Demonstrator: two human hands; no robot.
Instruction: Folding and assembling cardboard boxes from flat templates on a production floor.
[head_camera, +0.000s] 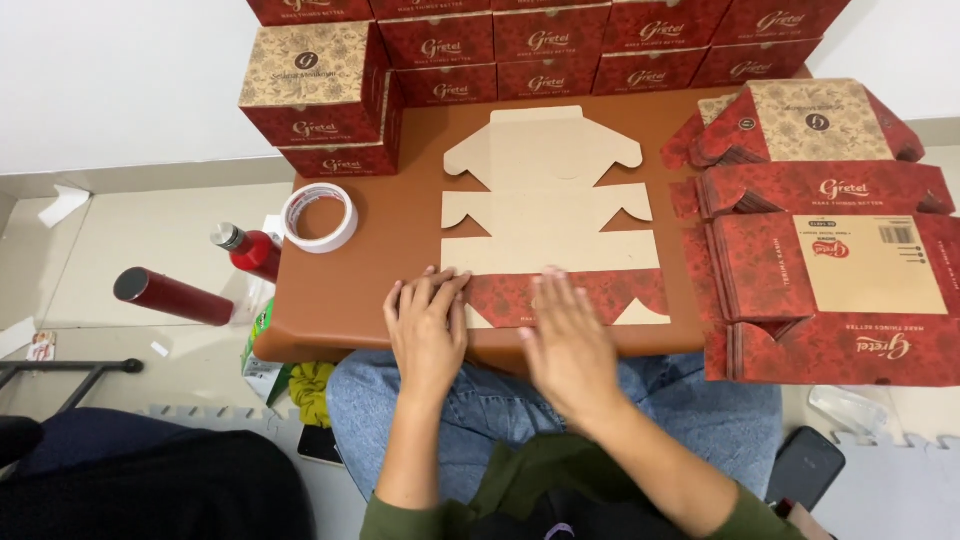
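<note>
A flat, unfolded carton blank (552, 215) lies plain side up in the middle of the brown bench (400, 230), its nearest flap turned over at the near edge so that the red patterned face shows. The left hand (428, 330) rests palm down on the left end of that folded flap, its fingers (440, 290) close together and flat, gripping nothing. The right hand (568, 345) lies palm down just beside it on the middle of the same flap, fingers spread a little and pressed flat; it is slightly blurred, so whether the fingertips curl over the fold is hard to tell. At the bench's right edge sits a stack of flat red blanks (820, 270), printed side up, overhanging the near right corner. Along the far edge stands a row of assembled red boxes (590, 45), and at the far left corner two more made-up boxes (315, 90) are stacked, with tan patterned tops. A roll of tape (320, 217) lies flat near the left edge, well apart from the hands. On the floor to the left of the bench lie a red bottle (250, 250) and a dark red cylindrical flask (172, 296). The person sits at the near edge in blue jeans, with a dark phone (806, 465) on the floor mat to the right.
</note>
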